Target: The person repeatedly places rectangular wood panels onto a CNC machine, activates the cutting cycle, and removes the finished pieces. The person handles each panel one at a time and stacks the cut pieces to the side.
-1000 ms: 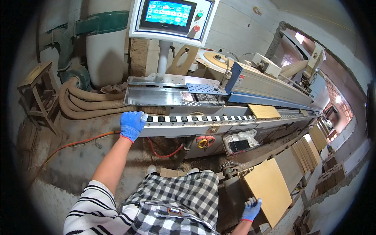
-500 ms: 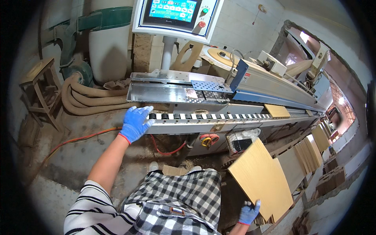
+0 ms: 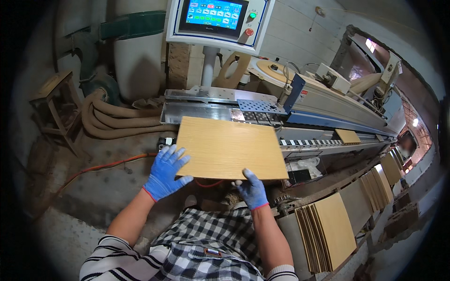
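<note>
A flat wood-grain board [image 3: 229, 147] is held level over the near roller rail [image 3: 309, 143] of a long edge-working machine. My right hand [image 3: 253, 192], in a blue glove, grips its front edge, thumb on top and the other fingers mostly out of sight beneath. At the board's left edge is my left hand [image 3: 166, 173], also gloved, with fingers spread; whether it touches the edge I cannot tell. Behind the board lies the machine's shiny metal table [image 3: 187, 111]. Much of the rail is covered by the board.
Another board [image 3: 348, 136] lies farther along the machine. To my right a stack of boards [image 3: 337, 229] stands on a grey support, with more boards [image 3: 376, 187] beyond. A control screen [image 3: 213, 15] rises at the back. Thick hoses [image 3: 112, 129] and a wooden stool [image 3: 56, 107] occupy the left.
My right hand has brought the board from the right-hand stack to above the roller rail. My left hand has left the rail's end and is now beside the board's left edge.
</note>
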Tool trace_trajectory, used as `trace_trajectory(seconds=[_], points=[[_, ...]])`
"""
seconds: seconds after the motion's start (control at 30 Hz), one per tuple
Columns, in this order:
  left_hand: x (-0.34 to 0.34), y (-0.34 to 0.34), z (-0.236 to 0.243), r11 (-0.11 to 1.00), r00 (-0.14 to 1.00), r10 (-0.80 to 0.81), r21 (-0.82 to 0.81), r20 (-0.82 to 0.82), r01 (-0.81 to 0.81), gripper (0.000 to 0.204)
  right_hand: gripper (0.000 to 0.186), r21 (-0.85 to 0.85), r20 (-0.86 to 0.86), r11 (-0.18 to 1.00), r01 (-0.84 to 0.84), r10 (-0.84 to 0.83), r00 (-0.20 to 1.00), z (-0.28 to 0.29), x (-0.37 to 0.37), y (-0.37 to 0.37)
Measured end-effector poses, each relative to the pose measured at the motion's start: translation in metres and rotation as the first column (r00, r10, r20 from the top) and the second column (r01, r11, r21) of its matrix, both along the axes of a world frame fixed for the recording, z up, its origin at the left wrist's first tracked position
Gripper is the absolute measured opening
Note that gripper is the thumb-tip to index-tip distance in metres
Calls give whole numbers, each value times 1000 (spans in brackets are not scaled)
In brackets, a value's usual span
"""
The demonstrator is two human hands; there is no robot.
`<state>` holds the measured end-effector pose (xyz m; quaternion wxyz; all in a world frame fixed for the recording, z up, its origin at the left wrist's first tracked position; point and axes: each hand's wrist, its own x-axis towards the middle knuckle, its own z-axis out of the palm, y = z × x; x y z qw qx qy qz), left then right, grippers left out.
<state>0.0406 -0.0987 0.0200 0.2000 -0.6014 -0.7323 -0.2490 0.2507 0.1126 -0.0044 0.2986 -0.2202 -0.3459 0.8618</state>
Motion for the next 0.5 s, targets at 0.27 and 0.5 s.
trace_trajectory(seconds=[0.27,0.5], points=[[-48,20,-12,964,965,255,89,-66,-249,53,50,-27,-213,999,-44,37,976,2,-28,-5],[-75,58,-13,964,960,264,6,98,-266,60,44,608,487,731,-309,-36,873,-56,46,3]])
